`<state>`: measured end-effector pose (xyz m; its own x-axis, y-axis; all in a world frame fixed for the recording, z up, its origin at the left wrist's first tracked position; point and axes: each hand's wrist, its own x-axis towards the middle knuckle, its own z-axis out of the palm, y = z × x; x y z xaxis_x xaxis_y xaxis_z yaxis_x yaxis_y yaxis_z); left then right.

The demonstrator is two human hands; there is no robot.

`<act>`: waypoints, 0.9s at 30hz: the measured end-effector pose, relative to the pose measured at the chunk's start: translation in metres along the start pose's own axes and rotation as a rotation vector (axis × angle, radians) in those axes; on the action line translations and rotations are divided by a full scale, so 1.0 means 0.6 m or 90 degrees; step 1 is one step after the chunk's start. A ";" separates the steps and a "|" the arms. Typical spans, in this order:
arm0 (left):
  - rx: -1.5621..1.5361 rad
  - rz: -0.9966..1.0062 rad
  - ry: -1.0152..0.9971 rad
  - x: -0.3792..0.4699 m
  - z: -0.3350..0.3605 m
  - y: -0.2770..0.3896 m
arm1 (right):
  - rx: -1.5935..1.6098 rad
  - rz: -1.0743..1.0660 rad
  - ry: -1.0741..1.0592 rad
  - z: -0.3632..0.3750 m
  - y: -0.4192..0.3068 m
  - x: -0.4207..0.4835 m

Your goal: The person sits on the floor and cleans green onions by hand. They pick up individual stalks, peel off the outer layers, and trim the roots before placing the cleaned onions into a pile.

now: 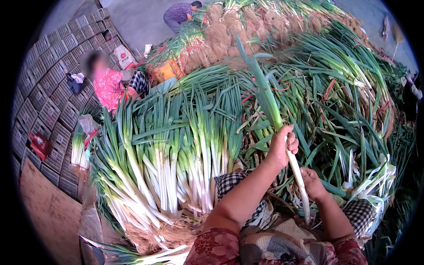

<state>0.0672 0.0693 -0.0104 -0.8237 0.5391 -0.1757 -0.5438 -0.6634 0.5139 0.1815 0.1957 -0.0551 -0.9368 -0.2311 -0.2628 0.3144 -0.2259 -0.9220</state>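
My left hand [282, 144] is closed around a long green onion [299, 175] just where its white stalk turns green. The leaves slant up and away, and the root end points down towards my lap. Close to the right side of the white stalk is my right hand [311, 184], its fingers curled; whether it grips a leaf or the stalk I cannot tell. To the left lies a thick row of green onions [172, 179], white stalks towards me and brown roots [159, 233] at the near end. Loose leaves [334, 159] are heaped beyond my right hand.
Plastic crates [59, 135] are stacked at the left, with a red bag [40, 145] on them. A person in pink [109, 86] sits near an orange crate [168, 70]. Another person [179, 16] bends at the far bundles [218, 29]. A wooden board [49, 212] lies lower left.
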 end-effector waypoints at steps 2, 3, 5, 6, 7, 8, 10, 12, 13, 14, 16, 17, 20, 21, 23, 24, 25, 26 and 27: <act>-0.012 0.017 -0.033 -0.005 0.002 0.015 | 0.041 -0.001 0.047 0.006 0.005 0.003; -0.017 0.022 -0.052 -0.004 0.005 0.021 | 0.063 -0.003 0.075 0.009 0.009 0.004; -0.018 0.067 -0.049 -0.002 0.003 0.036 | -0.189 -0.178 0.259 -0.025 0.057 0.021; -0.003 0.102 -0.029 -0.008 0.004 0.050 | -0.060 -0.172 0.303 -0.020 0.047 0.020; 0.012 0.137 -0.008 -0.012 0.005 0.062 | 0.071 -0.164 0.345 -0.016 0.031 0.021; 0.004 0.155 -0.005 -0.012 -0.002 0.071 | 0.184 -0.178 0.355 -0.032 0.023 0.023; -0.008 0.209 0.016 -0.012 0.001 0.091 | 0.262 -0.145 0.364 -0.061 -0.015 0.000; -0.031 0.235 -0.010 0.002 -0.002 0.109 | 0.275 -0.183 0.363 -0.108 -0.046 -0.031; -0.055 0.248 -0.027 0.006 -0.011 0.116 | 0.265 -0.218 0.393 -0.124 -0.062 -0.047; -0.048 0.285 -0.071 0.012 -0.026 0.127 | 0.170 -0.267 0.433 -0.149 -0.080 -0.064; -0.046 0.301 -0.067 -0.006 -0.064 0.156 | -0.045 -0.253 0.573 -0.205 -0.095 -0.088; -0.046 0.317 -0.050 -0.023 -0.074 0.166 | -0.365 -0.196 0.615 -0.234 -0.098 -0.106; -0.060 0.276 0.032 -0.035 -0.068 0.176 | -0.732 -0.292 0.478 -0.227 -0.066 -0.117; -0.056 0.268 -0.003 -0.024 -0.063 0.167 | -0.830 -0.315 0.405 -0.195 -0.064 -0.114; -0.067 0.223 -0.109 -0.010 -0.063 0.159 | -0.597 -0.280 0.252 -0.119 -0.040 -0.090; -0.061 0.218 -0.105 -0.007 -0.062 0.155 | -0.508 -0.275 0.201 -0.087 -0.026 -0.074; -0.056 0.211 -0.108 -0.001 -0.059 0.149 | -0.421 -0.273 0.156 -0.063 -0.013 -0.059; -0.050 0.208 -0.107 0.001 -0.055 0.146 | -0.414 -0.271 0.137 -0.044 -0.004 -0.043; -0.048 0.206 -0.091 -0.001 -0.050 0.143 | -0.405 -0.271 0.112 -0.028 0.001 -0.029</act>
<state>0.0161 -0.0033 0.0087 -0.9272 0.3586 0.1080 -0.2735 -0.8452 0.4591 0.1956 0.2157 -0.0558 -0.9843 -0.0809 0.1569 -0.1752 0.3370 -0.9251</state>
